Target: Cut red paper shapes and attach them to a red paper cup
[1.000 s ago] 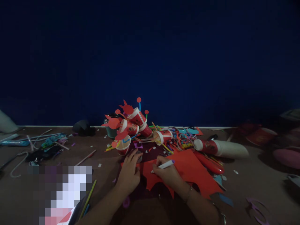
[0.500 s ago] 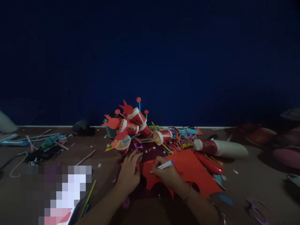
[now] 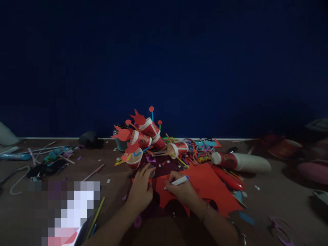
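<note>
A jagged sheet of red paper (image 3: 208, 186) lies on the brown floor in front of me. My right hand (image 3: 183, 191) is closed around a white marker (image 3: 178, 181) with a purple end, its tip down on the paper's left part. My left hand (image 3: 140, 189) rests flat beside it, fingers stretched forward, pressing on the paper's left edge and a dark sheet (image 3: 164, 169) beneath. Just beyond my hands is a pile of red paper cups (image 3: 143, 136) with red paper cut-outs and straws stuck on them.
A white and red tube (image 3: 242, 162) lies on its side to the right, by a red oblong object (image 3: 229, 179). Coloured paper scraps and straws (image 3: 197, 152) litter the middle. A wire hanger (image 3: 19, 176) and sticks lie at left. A dark blue wall rises behind.
</note>
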The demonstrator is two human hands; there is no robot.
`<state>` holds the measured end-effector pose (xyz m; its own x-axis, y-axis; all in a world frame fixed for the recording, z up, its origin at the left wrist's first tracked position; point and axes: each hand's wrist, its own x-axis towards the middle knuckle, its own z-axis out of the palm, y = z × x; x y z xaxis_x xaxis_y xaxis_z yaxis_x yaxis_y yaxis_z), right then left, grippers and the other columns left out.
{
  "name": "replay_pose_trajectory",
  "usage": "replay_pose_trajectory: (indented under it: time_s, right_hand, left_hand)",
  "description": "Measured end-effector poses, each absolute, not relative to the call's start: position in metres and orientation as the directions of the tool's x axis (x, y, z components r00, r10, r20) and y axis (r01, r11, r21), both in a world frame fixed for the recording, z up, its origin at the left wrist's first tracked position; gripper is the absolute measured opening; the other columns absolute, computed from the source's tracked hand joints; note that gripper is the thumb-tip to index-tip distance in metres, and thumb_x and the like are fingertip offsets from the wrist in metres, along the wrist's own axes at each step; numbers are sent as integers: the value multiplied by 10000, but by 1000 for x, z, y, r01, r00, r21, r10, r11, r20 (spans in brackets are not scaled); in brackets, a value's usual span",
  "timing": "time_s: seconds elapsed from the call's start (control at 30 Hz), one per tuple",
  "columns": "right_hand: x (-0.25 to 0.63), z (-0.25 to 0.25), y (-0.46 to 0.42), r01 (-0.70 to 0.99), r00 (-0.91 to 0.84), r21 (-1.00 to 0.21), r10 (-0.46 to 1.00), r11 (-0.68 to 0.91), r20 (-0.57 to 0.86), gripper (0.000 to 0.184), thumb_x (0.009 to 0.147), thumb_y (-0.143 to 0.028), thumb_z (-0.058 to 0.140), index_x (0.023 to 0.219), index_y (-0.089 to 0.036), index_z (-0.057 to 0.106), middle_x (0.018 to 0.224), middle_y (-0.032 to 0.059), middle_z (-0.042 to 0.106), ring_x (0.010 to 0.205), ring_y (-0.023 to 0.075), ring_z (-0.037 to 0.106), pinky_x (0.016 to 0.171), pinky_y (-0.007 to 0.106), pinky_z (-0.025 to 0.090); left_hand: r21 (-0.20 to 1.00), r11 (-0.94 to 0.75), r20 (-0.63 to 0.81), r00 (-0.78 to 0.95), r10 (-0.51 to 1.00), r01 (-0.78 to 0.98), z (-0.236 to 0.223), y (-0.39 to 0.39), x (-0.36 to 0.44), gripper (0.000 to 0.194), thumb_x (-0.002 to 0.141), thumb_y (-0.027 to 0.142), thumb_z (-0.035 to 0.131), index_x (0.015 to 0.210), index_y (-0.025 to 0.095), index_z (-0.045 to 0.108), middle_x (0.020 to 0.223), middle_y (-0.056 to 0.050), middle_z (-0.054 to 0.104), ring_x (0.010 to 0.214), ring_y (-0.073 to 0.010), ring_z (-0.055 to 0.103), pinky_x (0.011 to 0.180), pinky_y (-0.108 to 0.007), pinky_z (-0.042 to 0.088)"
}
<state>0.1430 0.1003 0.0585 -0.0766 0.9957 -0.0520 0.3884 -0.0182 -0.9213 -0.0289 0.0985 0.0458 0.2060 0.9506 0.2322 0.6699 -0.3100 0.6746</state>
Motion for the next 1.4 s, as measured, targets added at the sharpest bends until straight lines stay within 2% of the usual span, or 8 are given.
replay_pose_trajectory:
  time_s: [0.13, 0.23, 0.4, 0.6, 0.8, 1.17, 1.4]
  right_hand:
    - [148, 56, 106, 240, -69, -966, 991, -95, -115, 171, 638, -272, 511, 540, -223, 381, 399, -75, 453, 386, 90, 414, 384, 191, 272]
    - [152, 56, 111, 159, 29, -983, 996, -94, -90, 187, 640, -293, 488, 517, -226, 364, 392, -67, 454, 395, 100, 445, 395, 199, 312]
    - [150, 59, 108, 224, -26, -972, 996, -73, -81, 171, 582, -209, 495, 500, -227, 346, 400, -81, 414, 406, 98, 437, 414, 204, 340]
    - [146, 62, 101, 321, -85, -945, 992, -61, -93, 175, 626, -229, 513, 527, -220, 369, 436, -72, 426, 428, 88, 376, 414, 199, 281]
    - [147, 61, 102, 423, -72, -906, 997, -5, -39, 168, 607, -204, 506, 517, -214, 364, 464, -81, 349, 461, 85, 308, 429, 204, 236]
    - [149, 50, 105, 343, -44, -939, 999, -10, -26, 180, 636, -217, 498, 529, -217, 354, 457, -84, 339, 456, 88, 359, 434, 201, 272]
    - [149, 50, 104, 380, -31, -925, 999, -20, -34, 179, 625, -217, 509, 520, -214, 364, 459, -78, 367, 460, 89, 369, 425, 200, 272]
  left_hand:
    - [671, -304, 218, 211, 953, 676, 46, 98, -29, 623, 627, -54, 401, 1186, 199, 508, 1376, -91, 398, 1289, -239, 318, 1063, -460, 273]
    - [662, -313, 224, 218, 950, 681, 45, 97, -29, 632, 617, -58, 394, 1188, 189, 505, 1373, -101, 395, 1288, -235, 318, 1064, -452, 272]
    - [661, -319, 232, 219, 948, 679, 45, 98, -29, 609, 636, -55, 392, 1184, 187, 504, 1371, -107, 394, 1286, -236, 320, 1061, -456, 276]
    - [660, -312, 219, 222, 950, 683, 46, 98, -29, 607, 648, -52, 389, 1192, 193, 497, 1375, -102, 385, 1285, -235, 318, 1064, -460, 269]
    - [658, -304, 203, 227, 953, 689, 45, 100, -29, 620, 636, -57, 390, 1199, 181, 494, 1382, -110, 373, 1289, -239, 306, 1066, -460, 262]
    - [656, -305, 205, 225, 952, 691, 47, 98, -29, 607, 642, -52, 396, 1193, 178, 502, 1377, -112, 388, 1288, -245, 313, 1067, -469, 257]
    - [664, -304, 209, 221, 953, 683, 45, 99, -29, 619, 636, -54, 397, 1195, 191, 494, 1383, -103, 376, 1292, -242, 302, 1066, -468, 263]
